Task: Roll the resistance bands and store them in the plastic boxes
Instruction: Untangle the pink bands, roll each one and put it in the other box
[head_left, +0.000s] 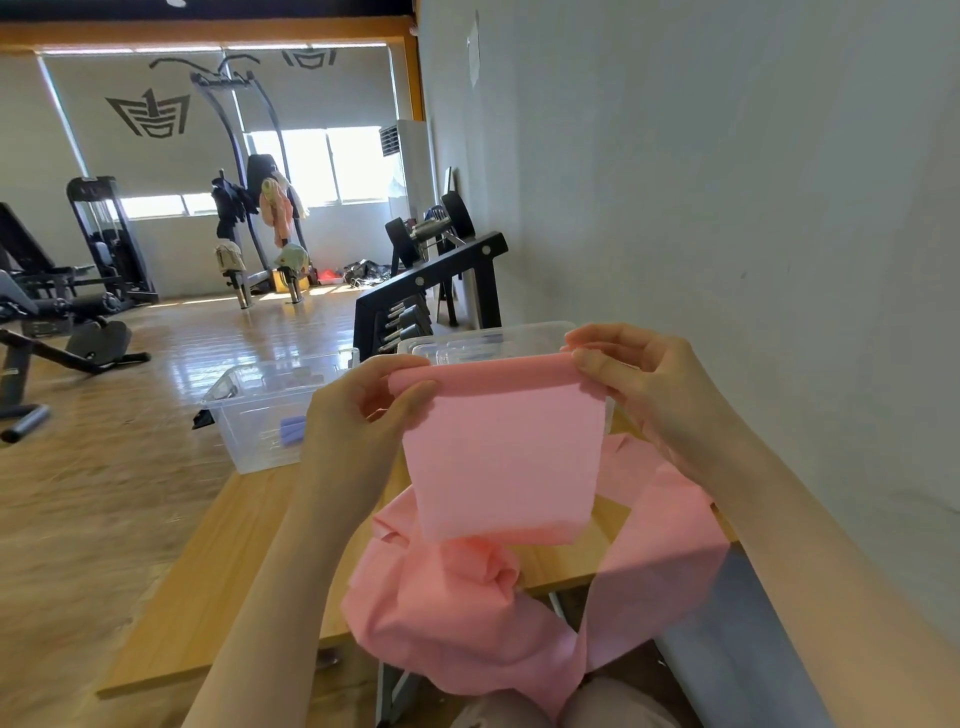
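**Fingers start the roll on the pink band**

Fingers (410, 397) of the left hand (358, 415) and those of the right hand (639, 374) curl round the top edge of the pink resistance band (498, 457), pinching its two corners at mid-frame, where the edge is turned over into a narrow first fold. Below the hands the band hangs flat, then spills in loose folds over the near edge of the wooden counter (218, 571) toward the lap. Just behind the hands stands one clear plastic box (488, 338); another plastic box (260, 415), left of centre, holds a small purple roll (292, 430). By this showing the rolling has barely begun: nearly the whole band remains loose, and storing it comes after.
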